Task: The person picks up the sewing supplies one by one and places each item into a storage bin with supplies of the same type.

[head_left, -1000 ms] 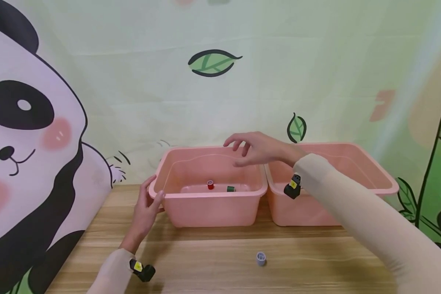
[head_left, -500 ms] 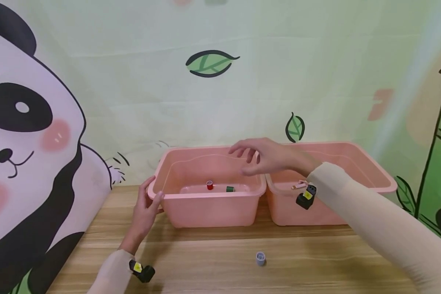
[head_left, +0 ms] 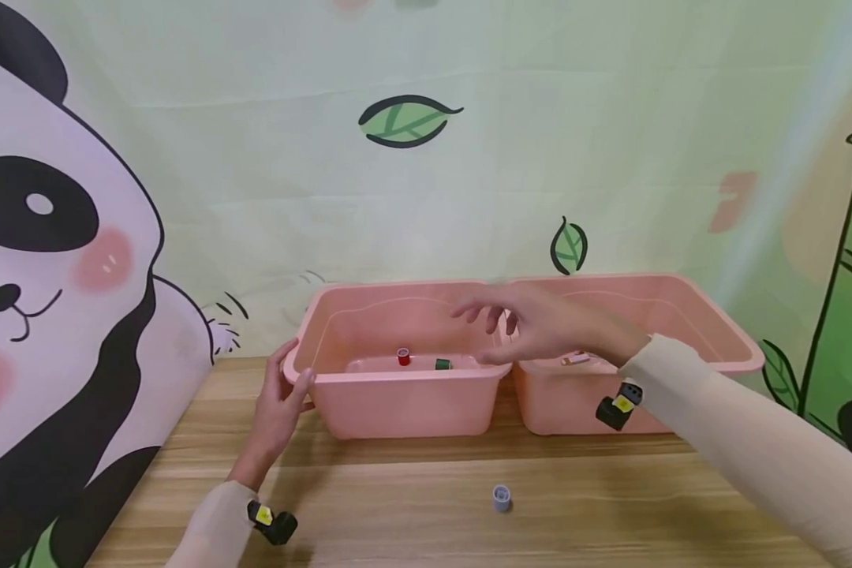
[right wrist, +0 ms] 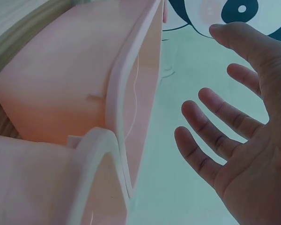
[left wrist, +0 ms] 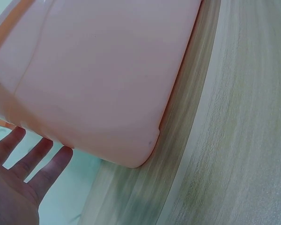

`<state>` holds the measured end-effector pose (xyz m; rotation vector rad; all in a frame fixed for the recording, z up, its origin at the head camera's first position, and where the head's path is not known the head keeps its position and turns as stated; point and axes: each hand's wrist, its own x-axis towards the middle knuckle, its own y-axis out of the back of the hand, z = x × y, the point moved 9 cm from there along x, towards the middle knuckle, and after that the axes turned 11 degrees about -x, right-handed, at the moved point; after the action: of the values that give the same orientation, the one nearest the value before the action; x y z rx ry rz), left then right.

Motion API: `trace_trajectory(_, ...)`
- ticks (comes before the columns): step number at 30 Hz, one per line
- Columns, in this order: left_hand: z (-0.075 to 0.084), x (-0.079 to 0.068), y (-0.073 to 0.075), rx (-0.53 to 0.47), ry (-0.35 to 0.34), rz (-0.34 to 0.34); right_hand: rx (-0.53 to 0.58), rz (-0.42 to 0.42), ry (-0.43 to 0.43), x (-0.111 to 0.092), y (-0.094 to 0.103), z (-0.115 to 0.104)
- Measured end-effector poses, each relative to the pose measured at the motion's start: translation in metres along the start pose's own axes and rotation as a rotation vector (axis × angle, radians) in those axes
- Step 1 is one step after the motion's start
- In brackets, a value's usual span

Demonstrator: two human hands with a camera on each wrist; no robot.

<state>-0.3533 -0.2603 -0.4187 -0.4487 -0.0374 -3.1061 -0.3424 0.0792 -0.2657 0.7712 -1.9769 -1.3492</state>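
Note:
My left hand (head_left: 277, 410) holds the near left corner of the left pink plastic tub (head_left: 408, 406); the thumb lies at the front of the rim and the fingers along its side. In the left wrist view, three fingertips touch the tub's wall (left wrist: 103, 84). Inside it are a small red cap (head_left: 403, 357) and a green cap (head_left: 443, 364) on its side. Over the place where the two tubs meet, my right hand (head_left: 539, 319) hovers with loosely bent, spread fingers and nothing in them. A pale blue-grey cap (head_left: 501, 498) stands on the wooden table.
The right pink tub (head_left: 724, 335) stands beside the left one, rims close together. A small pink-and-white item (head_left: 577, 358) lies in it, partly hidden by the right wrist. Behind both tubs hangs a pale green cloth (head_left: 284, 181) printed with a panda and leaves.
My right hand has moved right and lower, from above the left tub to between the tubs. The pink-and-white item has come into sight. The left hand stays at the tub's corner.

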Motion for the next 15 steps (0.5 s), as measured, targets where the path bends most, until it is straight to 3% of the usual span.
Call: trace_trajectory(15, -0.002, 0.002, 0.001, -0.005, -0.001, -0.001, 0.036, 0.014, 0.031, -0.028, -0.009, -0.006)
